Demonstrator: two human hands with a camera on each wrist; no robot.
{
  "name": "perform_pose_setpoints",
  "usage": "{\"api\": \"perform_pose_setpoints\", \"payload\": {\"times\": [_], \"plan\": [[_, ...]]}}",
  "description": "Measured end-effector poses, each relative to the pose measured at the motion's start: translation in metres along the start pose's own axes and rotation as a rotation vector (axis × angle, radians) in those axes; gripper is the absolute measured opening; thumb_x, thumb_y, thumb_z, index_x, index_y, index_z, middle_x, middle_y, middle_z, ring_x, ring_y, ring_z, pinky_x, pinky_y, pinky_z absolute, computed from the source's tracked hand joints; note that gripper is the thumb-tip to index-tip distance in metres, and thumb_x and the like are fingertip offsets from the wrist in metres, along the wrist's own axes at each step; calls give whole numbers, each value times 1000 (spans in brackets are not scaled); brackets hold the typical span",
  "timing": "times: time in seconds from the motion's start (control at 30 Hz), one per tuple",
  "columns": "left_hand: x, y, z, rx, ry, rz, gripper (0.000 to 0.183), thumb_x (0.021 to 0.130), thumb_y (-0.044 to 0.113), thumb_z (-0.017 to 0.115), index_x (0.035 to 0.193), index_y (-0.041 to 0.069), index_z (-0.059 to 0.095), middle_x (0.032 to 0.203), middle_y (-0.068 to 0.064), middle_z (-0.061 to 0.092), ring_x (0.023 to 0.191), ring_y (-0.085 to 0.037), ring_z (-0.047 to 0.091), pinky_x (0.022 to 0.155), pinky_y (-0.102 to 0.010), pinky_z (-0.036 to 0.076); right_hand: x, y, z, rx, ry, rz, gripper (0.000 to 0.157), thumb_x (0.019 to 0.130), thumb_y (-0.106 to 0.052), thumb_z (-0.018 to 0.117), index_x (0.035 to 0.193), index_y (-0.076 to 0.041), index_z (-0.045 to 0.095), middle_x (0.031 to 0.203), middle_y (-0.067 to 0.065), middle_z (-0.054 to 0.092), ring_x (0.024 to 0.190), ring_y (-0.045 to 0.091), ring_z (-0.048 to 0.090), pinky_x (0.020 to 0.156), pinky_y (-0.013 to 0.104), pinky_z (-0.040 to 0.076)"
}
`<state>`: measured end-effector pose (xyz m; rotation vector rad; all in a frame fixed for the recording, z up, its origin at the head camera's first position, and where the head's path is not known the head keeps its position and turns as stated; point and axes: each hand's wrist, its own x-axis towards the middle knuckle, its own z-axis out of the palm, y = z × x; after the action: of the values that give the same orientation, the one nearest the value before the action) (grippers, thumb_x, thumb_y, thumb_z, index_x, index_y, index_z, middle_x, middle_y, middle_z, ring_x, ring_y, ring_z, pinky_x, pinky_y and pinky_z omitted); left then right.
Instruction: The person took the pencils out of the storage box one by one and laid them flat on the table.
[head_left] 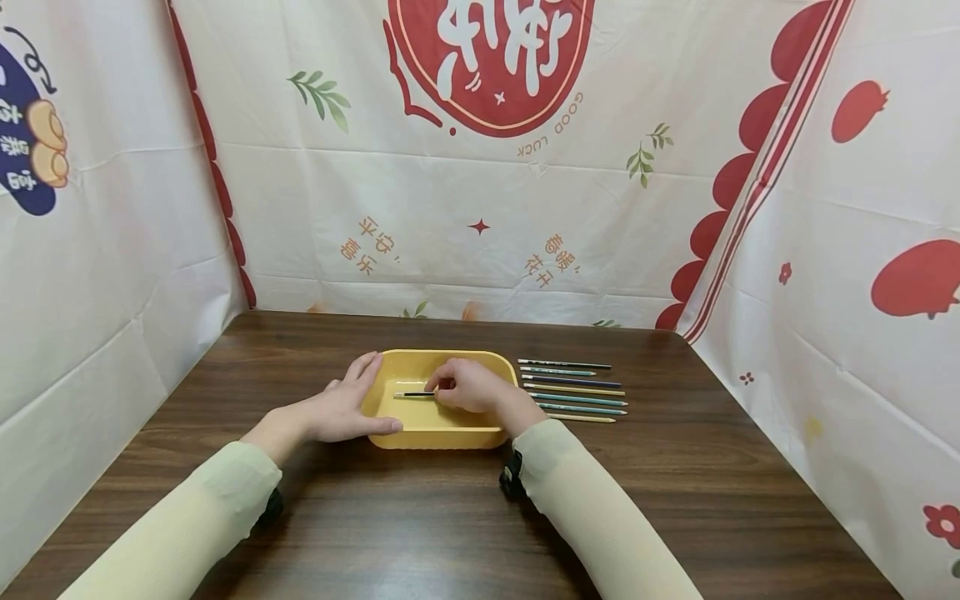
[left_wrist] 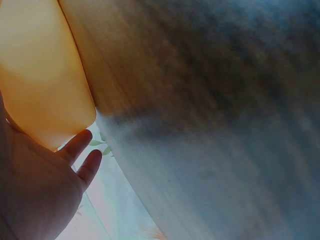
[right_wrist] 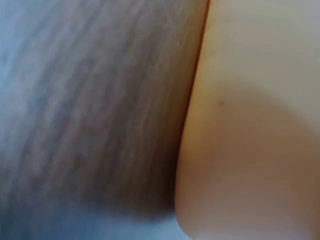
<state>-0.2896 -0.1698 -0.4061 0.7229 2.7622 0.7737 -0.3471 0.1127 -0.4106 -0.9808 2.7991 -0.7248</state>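
Observation:
A yellow plastic bin [head_left: 442, 440] stands on the brown table. My left hand [head_left: 341, 410] lies against its left end, fingers spread and thumb along the near corner. The left wrist view shows the palm [left_wrist: 40, 185] beside the bin's wall [left_wrist: 42, 75]. Inside the bin, my right hand [head_left: 471, 386] pinches a dark pencil [head_left: 411, 394] near the floor, its pale end pointing left. Whether the pencil touches the floor I cannot tell. Only the bin's outer wall [right_wrist: 245, 160] and the table fill the right wrist view; the right hand is hidden there.
Right of the bin, several pencils [head_left: 573, 386] lie in a row, roughly parallel, dark, teal and yellowish; my right wrist covers some of their left ends. Printed cloth [head_left: 480, 275] hangs behind and on both sides of the wooden table [head_left: 405, 525].

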Motion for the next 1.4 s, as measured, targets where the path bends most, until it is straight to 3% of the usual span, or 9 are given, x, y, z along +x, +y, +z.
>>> {"api": "perform_pose_setpoints", "payload": {"times": [0.2, 0.43, 0.7, 1.03, 1.4], "plan": [[1, 1, 0, -5, -5, -9, 130, 95, 72, 72, 176, 3, -3, 184, -20, -6, 158, -66, 25, 126, -77, 23, -2, -2, -2, 91, 17, 57, 21, 102, -8, 71, 119, -13, 83, 112, 0, 80, 95, 9, 62, 90, 26, 52], [2, 1, 1, -3, -9, -10, 129, 95, 72, 72, 177, 5, -3, 184, -19, -6, 157, -67, 24, 126, -78, 23, -4, -6, -7, 142, 26, 73, 18, 104, -10, 73, 118, -14, 84, 110, -1, 81, 94, 9, 62, 89, 27, 53], [2, 1, 1, 0, -14, -12, 129, 95, 72, 72, 177, 6, -4, 184, -18, -6, 157, -67, 23, 125, -78, 24, -7, -8, -16, 121, 21, 20, 20, 105, -10, 70, 120, -14, 84, 115, -1, 81, 94, 7, 63, 88, 26, 54], [2, 3, -2, -2, -16, -21, 131, 95, 73, 72, 177, 6, -4, 184, -18, -8, 157, -67, 24, 125, -76, 28, -24, -17, -44, 51, 69, -84, 20, 105, -14, 72, 122, -16, 84, 115, -2, 79, 97, 9, 67, 86, 27, 57], [1, 1, -1, 0, -9, -9, 128, 96, 70, 72, 177, 4, -3, 184, -20, -7, 159, -66, 22, 127, -79, 20, -56, -6, -56, 57, 55, -51, 21, 106, -15, 71, 121, -23, 83, 114, -5, 76, 98, 10, 69, 84, 29, 59]]}}
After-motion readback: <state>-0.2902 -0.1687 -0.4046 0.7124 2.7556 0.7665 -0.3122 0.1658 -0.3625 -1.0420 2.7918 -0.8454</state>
